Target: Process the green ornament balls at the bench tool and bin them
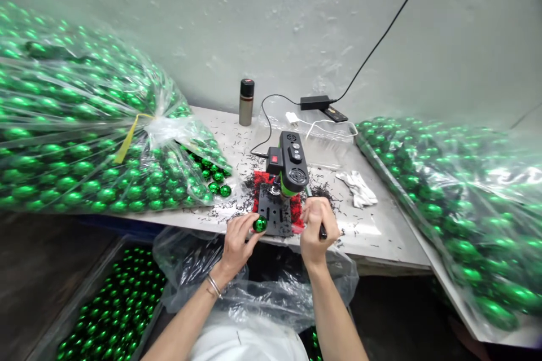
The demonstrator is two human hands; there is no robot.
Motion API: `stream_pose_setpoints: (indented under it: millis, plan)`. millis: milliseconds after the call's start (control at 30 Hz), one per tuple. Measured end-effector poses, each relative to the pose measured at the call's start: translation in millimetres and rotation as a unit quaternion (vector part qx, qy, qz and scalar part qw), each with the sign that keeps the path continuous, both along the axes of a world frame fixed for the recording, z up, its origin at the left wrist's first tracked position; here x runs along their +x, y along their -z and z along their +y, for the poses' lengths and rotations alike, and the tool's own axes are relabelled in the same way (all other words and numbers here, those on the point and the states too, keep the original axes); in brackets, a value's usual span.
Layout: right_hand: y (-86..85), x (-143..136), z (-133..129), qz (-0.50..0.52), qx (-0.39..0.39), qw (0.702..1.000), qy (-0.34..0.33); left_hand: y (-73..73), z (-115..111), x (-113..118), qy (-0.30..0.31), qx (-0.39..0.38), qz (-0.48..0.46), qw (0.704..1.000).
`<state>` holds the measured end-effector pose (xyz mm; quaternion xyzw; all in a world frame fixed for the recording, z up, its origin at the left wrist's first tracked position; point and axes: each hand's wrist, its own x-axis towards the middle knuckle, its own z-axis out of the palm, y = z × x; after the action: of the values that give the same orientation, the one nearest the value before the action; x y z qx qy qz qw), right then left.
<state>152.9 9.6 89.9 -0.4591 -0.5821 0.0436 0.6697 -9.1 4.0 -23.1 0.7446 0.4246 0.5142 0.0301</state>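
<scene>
A shiny green ball ornament (259,224) sits between the thumb and fingers of my left hand (237,238), just left of the front of a black base plate (273,211). On that plate stands a small bench machine with a black top (293,159), a green band and a red switch. My right hand (318,227) is closed around a lever with a black end (323,232) at the machine's right side. Under the plate lies red material (296,211), strewn with small black scraps.
Large clear bags of green balls lie at left (76,141) and right (449,197). A bottle (246,102), a power adapter (315,102) with cables and white gloves (359,189) rest on the table. Below left is a bin of green balls (114,304); clear plastic (271,287) hangs before me.
</scene>
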Motion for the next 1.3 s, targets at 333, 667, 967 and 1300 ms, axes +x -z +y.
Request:
stream_pose_setpoints:
  millis: [333,667,967,1300]
  plan:
    - [9.8,-3.1,-0.4,0.02,-0.005,1.0,0.005,-6.7,-13.2,-11.5,-0.019,0.039,0.002,0.999]
    - [21.8,2.0,0.2,-0.009,0.009,1.0,0.005,5.9,-21.1,-14.7,0.045,-0.028,0.035,0.998]
    - [26.5,3.7,2.1,-0.015,0.027,1.0,-0.001,-29.4,84.7,-63.6,-0.177,-0.181,0.229,0.94]
    - [24.8,2.8,1.0,-0.023,0.036,0.999,-0.006,-32.5,97.0,-71.7,-0.041,-0.317,-0.006,0.947]
